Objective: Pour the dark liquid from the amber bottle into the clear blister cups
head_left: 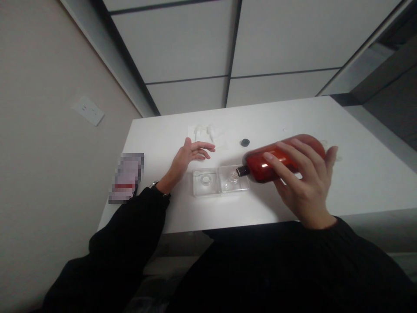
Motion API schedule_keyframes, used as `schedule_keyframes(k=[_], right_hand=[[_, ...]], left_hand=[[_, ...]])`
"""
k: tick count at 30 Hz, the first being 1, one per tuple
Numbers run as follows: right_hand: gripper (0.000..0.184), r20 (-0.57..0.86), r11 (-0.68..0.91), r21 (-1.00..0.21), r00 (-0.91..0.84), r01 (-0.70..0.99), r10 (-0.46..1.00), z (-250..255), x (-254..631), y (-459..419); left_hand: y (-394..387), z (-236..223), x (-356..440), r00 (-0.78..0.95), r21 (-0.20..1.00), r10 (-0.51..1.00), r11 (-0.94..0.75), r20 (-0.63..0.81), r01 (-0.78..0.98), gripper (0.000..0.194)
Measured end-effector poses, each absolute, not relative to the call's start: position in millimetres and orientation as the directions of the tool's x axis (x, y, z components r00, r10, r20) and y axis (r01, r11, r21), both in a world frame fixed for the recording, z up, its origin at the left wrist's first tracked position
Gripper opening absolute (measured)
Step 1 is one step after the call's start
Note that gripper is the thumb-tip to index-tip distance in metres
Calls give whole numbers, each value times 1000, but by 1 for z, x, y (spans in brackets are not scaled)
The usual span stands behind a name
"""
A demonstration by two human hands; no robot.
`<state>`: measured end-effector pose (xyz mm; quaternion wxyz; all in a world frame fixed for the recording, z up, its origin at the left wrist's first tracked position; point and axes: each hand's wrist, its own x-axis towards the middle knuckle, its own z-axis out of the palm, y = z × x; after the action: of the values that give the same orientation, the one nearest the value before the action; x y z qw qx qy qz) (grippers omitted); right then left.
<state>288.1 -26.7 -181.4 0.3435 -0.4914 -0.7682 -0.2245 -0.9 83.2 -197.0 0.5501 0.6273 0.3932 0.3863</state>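
Note:
My right hand (301,180) is wrapped round a red-brown bottle (260,167), tipped on its side with its dark neck pointing left over a clear plastic tray (220,182). The tray has two compartments; the bottle's mouth is above the right one. My left hand (190,156) rests on the white table (325,117) just left of and behind the tray, fingers stretched out and apart, holding nothing. A small black cap (245,142) lies on the table behind the bottle.
White packets or tissues (206,132) lie at the back of the table. A blurred-out flat object (127,178) sits at the table's left edge. A wall with a socket plate (87,111) runs along the left.

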Motion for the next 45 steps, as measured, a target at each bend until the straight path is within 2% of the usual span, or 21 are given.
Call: schedule_keyframes(k=[17,24,29,34,40,45], right_hand=[[91,736,383,83,-315,920,599,-181,290,-28],[76,749,389,8,-263,921,608,-187,292,-27],[80,755,397,34,-284,917,591,-188,293,-27],[78,751,410,2,-272,912,602,-188,294,-26],[82,797,413,99,-321,905,512,-188,292,-22],[76,783,397,73,-299,915,545,-190,293,-23]], left_hand=[[85,-197,-1,304,987,947,-137,107,78,86],[86,-198,-1,304,988,947,-135,108,71,87],[86,-198,0,294,988,951,-125,94,87,89],[87,-200,-1,306,989,945,-137,112,62,87],[87,-202,-2,314,989,941,-147,130,33,84],[88,-202,-1,314,988,941,-145,123,48,85]])
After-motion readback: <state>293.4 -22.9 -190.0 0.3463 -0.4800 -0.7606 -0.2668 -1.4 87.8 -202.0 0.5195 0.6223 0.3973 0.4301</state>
